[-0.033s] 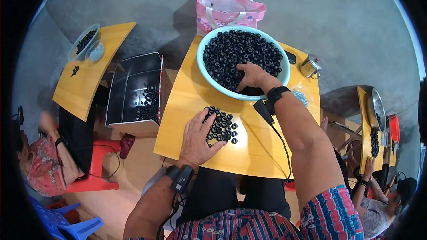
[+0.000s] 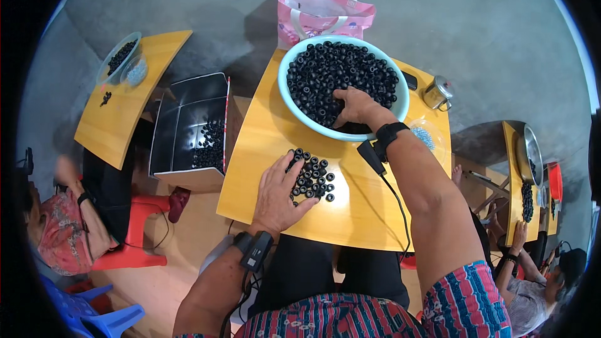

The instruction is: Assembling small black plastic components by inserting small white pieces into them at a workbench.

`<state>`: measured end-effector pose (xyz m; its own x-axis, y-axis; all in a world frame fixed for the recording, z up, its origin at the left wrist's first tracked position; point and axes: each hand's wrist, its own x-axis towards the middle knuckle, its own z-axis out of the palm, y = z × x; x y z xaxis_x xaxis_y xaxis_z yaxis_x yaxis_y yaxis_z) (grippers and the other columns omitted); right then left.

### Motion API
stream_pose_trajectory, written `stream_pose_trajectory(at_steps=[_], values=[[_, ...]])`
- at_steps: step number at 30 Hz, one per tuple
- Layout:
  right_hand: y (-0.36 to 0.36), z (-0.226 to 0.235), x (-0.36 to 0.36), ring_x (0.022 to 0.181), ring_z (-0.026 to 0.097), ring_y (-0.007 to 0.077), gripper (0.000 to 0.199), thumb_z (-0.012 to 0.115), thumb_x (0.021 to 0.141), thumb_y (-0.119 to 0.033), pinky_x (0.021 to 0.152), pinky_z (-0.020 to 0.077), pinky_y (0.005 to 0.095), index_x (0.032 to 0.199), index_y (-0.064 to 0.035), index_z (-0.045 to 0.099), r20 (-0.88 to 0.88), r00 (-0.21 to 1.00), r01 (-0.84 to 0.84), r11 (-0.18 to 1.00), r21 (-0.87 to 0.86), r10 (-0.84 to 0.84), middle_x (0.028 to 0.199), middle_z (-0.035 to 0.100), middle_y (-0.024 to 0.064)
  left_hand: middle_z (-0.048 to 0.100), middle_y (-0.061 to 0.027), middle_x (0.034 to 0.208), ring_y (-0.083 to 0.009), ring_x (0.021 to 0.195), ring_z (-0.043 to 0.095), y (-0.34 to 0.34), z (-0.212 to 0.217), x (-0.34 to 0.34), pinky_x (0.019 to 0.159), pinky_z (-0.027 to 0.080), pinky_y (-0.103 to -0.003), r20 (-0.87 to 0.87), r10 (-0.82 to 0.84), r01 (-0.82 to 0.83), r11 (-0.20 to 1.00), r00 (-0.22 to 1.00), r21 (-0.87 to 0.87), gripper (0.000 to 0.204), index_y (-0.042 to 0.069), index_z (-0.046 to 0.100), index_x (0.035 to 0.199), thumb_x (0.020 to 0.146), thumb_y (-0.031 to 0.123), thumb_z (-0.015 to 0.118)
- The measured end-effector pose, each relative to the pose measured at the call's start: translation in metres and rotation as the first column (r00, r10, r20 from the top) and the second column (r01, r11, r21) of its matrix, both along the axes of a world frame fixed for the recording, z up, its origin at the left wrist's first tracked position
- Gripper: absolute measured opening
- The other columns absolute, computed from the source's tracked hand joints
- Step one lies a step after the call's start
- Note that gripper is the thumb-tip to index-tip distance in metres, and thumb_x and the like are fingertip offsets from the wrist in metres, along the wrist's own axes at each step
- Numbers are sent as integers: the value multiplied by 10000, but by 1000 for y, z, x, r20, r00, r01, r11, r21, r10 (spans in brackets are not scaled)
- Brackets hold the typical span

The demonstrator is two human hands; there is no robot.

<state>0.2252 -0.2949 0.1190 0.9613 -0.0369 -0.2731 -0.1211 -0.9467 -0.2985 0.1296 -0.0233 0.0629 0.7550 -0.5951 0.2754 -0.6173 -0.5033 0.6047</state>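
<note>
A large pale-blue basin (image 2: 400,103) stands on the far part of the yellow table (image 2: 363,213), heaped with small black ring-shaped pieces (image 2: 341,62). My right hand (image 2: 362,107) reaches into the basin's near right side. Its thumb and a finger are apart, with tips dug in among the pieces; the other fingers are hidden. On the near left of the table lies a loose group of the same black rings (image 2: 316,181), mostly one layer deep. My left hand (image 2: 275,199) rests palm down along their left side, thumb and fingers spread, touching the nearest ones.
A clear dish of pale-blue small pieces (image 2: 422,136), a metal mug (image 2: 438,92) and a dark phone-like object (image 2: 409,81) are right of the basin. Behind it stands a pink bag (image 2: 325,15). A black-lined box (image 2: 188,131) sits left. Co-workers sit at both side tables.
</note>
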Motion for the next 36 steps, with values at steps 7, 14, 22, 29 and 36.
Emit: stream_pose_trajectory(at_steps=[7, 14, 22, 29, 36], values=[[-1, -18, 8, 992, 622, 325, 537, 670, 624, -107, 905, 471, 330, 1156, -46, 633, 74, 997, 22, 993, 120, -31, 1050, 652, 208, 400, -175, 1366, -350, 1263, 378, -2, -2, 1, 1049, 298, -434, 11, 5, -4, 999, 1000, -40, 757, 72, 471, 1294, 640, 285, 786], [-9, -19, 14, 762, 648, 294, 292, 685, 556, -65, 743, 509, 343, 848, -65, 696, 334, 939, -103, 994, 37, 84, 802, 675, 147, 397, -210, 1368, -384, 1273, 370, -2, -4, 4, 1049, 307, -463, 32, 22, -20, 998, 999, -65, 748, 59, 470, 1299, 662, 315, 768], [-16, 5, -1, 644, 619, 151, 105, 682, 658, -46, 609, 500, 281, 760, -69, 684, 193, 903, 224, 805, 550, -384, 724, 662, 52, 365, -183, 1390, -367, 1298, 335, -3, -6, 4, 1065, 297, -444, 16, 26, -24, 995, 1000, -94, 778, 85, 454, 1312, 637, 274, 790], [-10, 41, -40, 517, 537, 108, 149, 681, 705, 31, 437, 415, 245, 782, -85, 630, 75, 783, 215, 382, 899, -618, 651, 577, 3, 364, -193, 1388, -372, 1299, 337, -2, -4, 1, 1066, 302, -443, 23, 29, -26, 994, 999, -106, 773, 75, 465, 1304, 630, 256, 799], [-5, 42, -110, 536, 522, 83, 140, 700, 698, 13, 432, 390, 211, 785, -82, 647, 140, 782, 107, 352, 930, -607, 697, 579, -3, 375, -208, 1392, -385, 1308, 325, -3, 9, 0, 1083, 248, -477, 200, 54, -46, 998, 978, -46, 762, 56, 452, 1323, 651, 248, 756]])
